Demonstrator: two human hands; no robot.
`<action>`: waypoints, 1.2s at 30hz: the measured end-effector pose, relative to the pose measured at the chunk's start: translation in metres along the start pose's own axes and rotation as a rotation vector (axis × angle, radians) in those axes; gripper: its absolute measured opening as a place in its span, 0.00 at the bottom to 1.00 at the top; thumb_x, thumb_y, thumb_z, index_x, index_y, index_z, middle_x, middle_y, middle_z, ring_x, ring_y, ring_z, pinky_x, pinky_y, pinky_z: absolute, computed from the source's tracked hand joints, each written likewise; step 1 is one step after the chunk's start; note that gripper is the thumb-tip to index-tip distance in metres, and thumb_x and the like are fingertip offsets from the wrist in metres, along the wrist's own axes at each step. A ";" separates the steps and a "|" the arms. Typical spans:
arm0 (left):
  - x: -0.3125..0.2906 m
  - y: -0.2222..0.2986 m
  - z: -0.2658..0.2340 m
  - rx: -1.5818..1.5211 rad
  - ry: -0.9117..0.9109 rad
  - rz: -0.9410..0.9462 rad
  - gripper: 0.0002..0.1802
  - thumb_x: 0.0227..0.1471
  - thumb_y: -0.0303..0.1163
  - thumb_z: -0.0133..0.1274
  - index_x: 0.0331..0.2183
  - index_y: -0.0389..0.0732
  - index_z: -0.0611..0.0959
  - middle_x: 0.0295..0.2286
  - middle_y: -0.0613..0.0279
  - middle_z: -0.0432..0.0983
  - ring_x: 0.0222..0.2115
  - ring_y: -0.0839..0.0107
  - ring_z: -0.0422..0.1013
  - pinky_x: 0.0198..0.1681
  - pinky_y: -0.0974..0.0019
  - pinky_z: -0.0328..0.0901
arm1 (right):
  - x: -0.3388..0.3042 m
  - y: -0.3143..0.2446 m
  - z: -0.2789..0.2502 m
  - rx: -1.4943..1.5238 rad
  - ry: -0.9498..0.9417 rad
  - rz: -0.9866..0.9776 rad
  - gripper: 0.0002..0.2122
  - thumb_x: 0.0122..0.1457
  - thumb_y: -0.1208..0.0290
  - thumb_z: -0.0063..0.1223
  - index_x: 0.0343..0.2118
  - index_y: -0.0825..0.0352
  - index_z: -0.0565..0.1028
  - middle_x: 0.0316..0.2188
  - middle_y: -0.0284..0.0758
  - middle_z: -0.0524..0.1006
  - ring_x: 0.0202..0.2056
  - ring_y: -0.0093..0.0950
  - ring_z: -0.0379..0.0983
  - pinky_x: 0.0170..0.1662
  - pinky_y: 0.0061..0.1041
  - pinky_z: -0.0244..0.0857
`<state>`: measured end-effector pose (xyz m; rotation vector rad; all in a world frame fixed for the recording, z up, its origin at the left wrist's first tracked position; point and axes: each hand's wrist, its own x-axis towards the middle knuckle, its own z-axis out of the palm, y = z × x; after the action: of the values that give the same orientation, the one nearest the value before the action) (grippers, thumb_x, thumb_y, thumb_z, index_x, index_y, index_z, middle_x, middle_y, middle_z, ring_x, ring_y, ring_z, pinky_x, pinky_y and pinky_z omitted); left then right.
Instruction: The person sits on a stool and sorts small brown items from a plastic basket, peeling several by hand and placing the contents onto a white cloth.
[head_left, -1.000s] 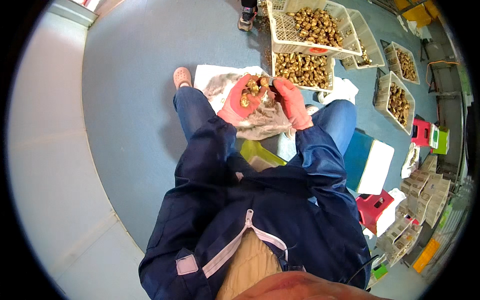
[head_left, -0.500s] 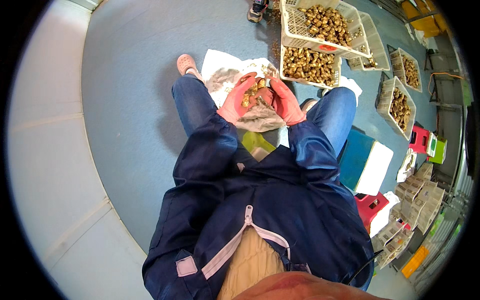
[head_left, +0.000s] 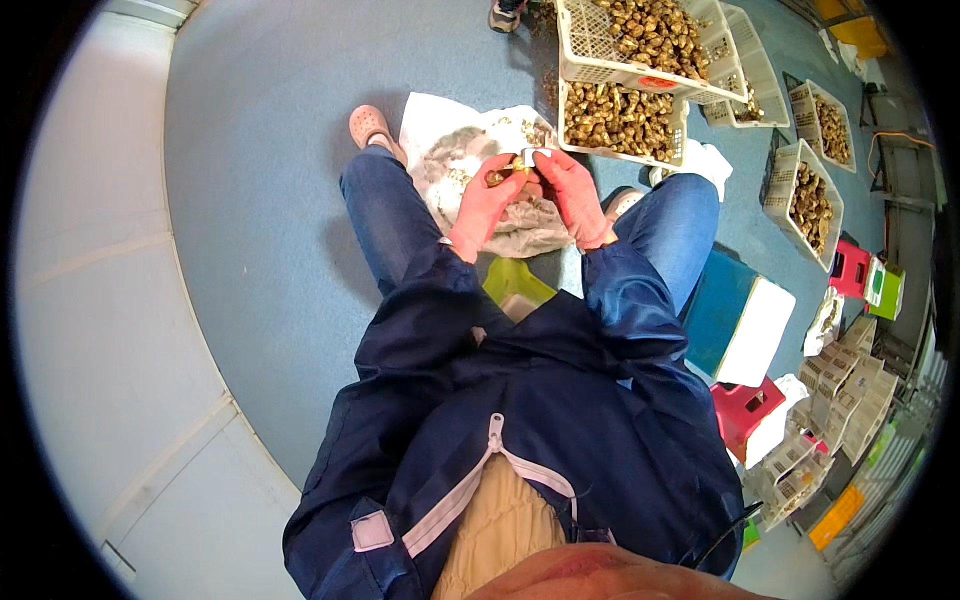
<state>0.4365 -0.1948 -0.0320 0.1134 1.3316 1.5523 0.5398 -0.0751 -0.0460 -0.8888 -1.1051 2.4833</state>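
Both hands, in pink gloves, meet above a dirt-stained white sack or cloth (head_left: 440, 165) spread between my feet. My left hand (head_left: 484, 205) is closed around a small brown, bulb-like piece (head_left: 496, 178) with a pale yellowish end pointing right. My right hand (head_left: 570, 196) pinches a small white object (head_left: 536, 155) against that end; its kind is too small to tell. Dark crumbs and small pale scraps lie on the cloth. Below my wrists, part of a yellow-green plastic thing (head_left: 512, 278) shows between my legs.
At the upper right, stacked white crates (head_left: 610, 58) hold many golden-brown bulb-like pieces; further crates (head_left: 805, 205) stand to their right. A blue-and-white box (head_left: 735, 318) and a red stool (head_left: 748, 415) are beside my right leg. Another person's shoe (head_left: 505, 15) shows at the top edge.
The clump of several brown pieces between my hands is gone from them. My left hand now holds one piece, and the white object in my right hand has come against it.
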 end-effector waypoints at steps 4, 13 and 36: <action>0.002 -0.004 -0.003 0.033 0.043 0.032 0.23 0.52 0.28 0.58 0.51 0.39 0.75 0.36 0.67 0.78 0.31 0.78 0.75 0.27 0.78 0.65 | -0.003 -0.015 0.006 -0.214 -0.045 0.003 0.13 0.64 0.66 0.49 0.44 0.71 0.76 0.32 0.31 0.79 0.32 0.18 0.73 0.37 0.17 0.67; 0.007 0.005 -0.006 0.032 0.097 0.043 0.21 0.51 0.33 0.58 0.48 0.43 0.78 0.33 0.68 0.77 0.29 0.79 0.74 0.22 0.79 0.61 | 0.018 -0.064 -0.015 -0.877 -0.093 -0.069 0.15 0.58 0.60 0.54 0.35 0.69 0.79 0.24 0.27 0.76 0.29 0.17 0.69 0.33 0.20 0.63; 0.029 -0.032 -0.014 -0.053 -0.266 0.194 0.20 0.50 0.27 0.58 0.47 0.37 0.78 0.36 0.65 0.77 0.34 0.79 0.71 0.39 0.73 0.68 | 0.025 -0.044 -0.023 -0.976 -0.022 -0.180 0.14 0.61 0.66 0.51 0.45 0.69 0.77 0.35 0.30 0.78 0.34 0.19 0.69 0.38 0.21 0.64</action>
<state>0.4342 -0.1881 -0.0765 0.4119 1.0938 1.6679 0.5357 -0.0209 -0.0359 -0.8969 -2.3359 1.7301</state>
